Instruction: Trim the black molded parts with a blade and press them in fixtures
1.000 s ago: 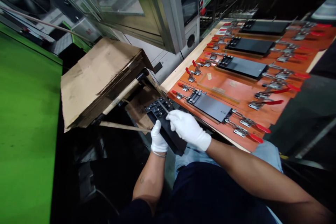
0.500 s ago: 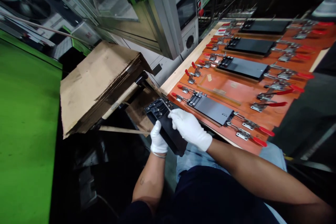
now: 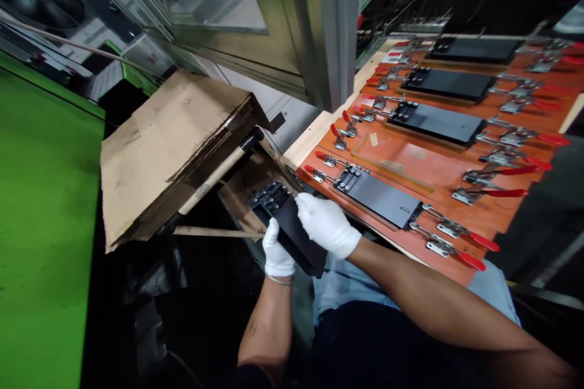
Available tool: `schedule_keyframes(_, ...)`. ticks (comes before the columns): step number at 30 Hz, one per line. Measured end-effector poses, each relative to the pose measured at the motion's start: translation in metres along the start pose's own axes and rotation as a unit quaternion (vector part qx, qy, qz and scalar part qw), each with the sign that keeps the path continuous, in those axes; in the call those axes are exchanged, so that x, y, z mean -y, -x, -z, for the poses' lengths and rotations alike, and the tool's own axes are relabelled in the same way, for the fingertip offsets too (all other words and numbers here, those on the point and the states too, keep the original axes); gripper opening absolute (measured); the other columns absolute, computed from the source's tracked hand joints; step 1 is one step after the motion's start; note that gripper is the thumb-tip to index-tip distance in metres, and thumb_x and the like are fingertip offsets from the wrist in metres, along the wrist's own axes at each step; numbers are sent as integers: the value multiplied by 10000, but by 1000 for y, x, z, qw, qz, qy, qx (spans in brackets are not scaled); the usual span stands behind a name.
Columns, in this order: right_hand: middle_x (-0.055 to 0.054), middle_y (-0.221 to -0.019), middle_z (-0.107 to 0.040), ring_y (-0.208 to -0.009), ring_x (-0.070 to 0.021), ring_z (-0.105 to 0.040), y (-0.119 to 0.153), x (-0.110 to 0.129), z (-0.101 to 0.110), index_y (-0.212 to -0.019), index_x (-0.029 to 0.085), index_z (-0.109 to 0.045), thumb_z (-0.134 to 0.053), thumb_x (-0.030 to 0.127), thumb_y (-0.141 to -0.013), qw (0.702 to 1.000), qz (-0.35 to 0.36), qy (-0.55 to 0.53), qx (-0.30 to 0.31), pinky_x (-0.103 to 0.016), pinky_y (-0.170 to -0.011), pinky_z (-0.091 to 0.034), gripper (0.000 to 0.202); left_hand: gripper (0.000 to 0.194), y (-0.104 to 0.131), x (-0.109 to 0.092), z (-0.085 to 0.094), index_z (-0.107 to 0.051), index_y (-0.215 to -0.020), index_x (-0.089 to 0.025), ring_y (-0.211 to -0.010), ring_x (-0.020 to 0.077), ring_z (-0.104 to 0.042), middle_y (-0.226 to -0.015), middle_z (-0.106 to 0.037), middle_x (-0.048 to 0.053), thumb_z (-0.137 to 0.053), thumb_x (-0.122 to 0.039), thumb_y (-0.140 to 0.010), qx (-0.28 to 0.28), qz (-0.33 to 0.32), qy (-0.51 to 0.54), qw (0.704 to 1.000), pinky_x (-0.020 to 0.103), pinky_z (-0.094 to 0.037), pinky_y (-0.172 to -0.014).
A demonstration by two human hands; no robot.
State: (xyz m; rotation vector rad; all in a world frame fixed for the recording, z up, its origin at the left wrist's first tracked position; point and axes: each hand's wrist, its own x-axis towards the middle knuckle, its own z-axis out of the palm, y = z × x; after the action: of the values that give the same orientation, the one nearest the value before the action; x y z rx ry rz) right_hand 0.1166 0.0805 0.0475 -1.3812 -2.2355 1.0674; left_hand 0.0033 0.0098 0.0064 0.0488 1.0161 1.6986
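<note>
Black part (image 3: 296, 234) tilted in the gap between the worktop (image 3: 440, 165) edge and cardboard stack (image 3: 176, 127). Left hand (image 3: 277, 253) grips one long edge, thumb on top. Right hand (image 3: 327, 225) curled at the opposite edge; cannot tell if gripping anything.

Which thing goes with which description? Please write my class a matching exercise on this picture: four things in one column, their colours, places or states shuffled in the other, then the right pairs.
Things
1. Left hand
2. Clamp handles
3. Cardboard stack
4. Workboard

Descriptions
A. Brown, between the green panel and the board
B. Orange, with dark plates on it
C. White-gloved, holding a black part
D. Red, at the ends of metal clamps

Right pairs
1-C, 2-D, 3-A, 4-B
</note>
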Motion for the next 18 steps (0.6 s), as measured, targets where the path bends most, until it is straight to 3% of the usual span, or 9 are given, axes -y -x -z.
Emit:
schedule_keyframes(3, -166, -887, -739, -822, -288, -732, -11, 3, -8, -1058, 148, -648, -405, 256, -1024, 996, 7, 92, -3, -303, -675, -459, 268, 328, -5, -6, 7, -778, -971, -164, -1044, 286, -717, -1050, -774, 108, -699, -434, -801, -9, -9, 25, 1000, 407, -511, -1036)
schedule_keyframes(7, -154, -939, -750, -794, -257, -734, -23, 11, -22, -1233, 168, -613, -374, 272, -1038, 984, 95, 149, 23, -283, -644, -449, 325, 297, -12, -15, 16, -788, -954, -174, -1072, 293, -709, -999, -782, 99, -661, -419, -845, -37, 3, 47, 998, 419, -475, -1083)
schedule_keyframes(10, -152, -873, -746, -743, -254, -726, -31, 14, -34, -1268, 151, -616, -374, 271, -1036, 983, 66, 171, 24, -287, -641, -455, 357, 352, -17, -19, 19, -793, -992, -181, -1021, 285, -725, -1019, -780, 102, -593, -455, -896, -42, 22, 80, 996, 429, -487, -1067)
schedule_keyframes(14, -170, -986, -741, -860, -259, -718, -37, 11, -55, -1374, 131, -576, -432, 315, -1016, 989, 121, 77, 19, -302, -726, -485, 428, 325, -23, -22, 24, -799, -942, -190, -921, 235, -742, -953, -789, 84, -547, -395, -925, -84, 27, 122, 989, 367, -520, -1017)
schedule_keyframes(18, -120, -844, -725, -828, -225, -690, -73, -8, -63, -1003, 144, -703, -535, 276, -969, 992, -33, -120, 5, -283, -750, -496, 217, 395, -22, -29, 37, -796, -969, -155, -907, 271, -741, -981, -786, 121, -599, -488, -888, -40, 56, 127, 990, 437, -513, -1036)
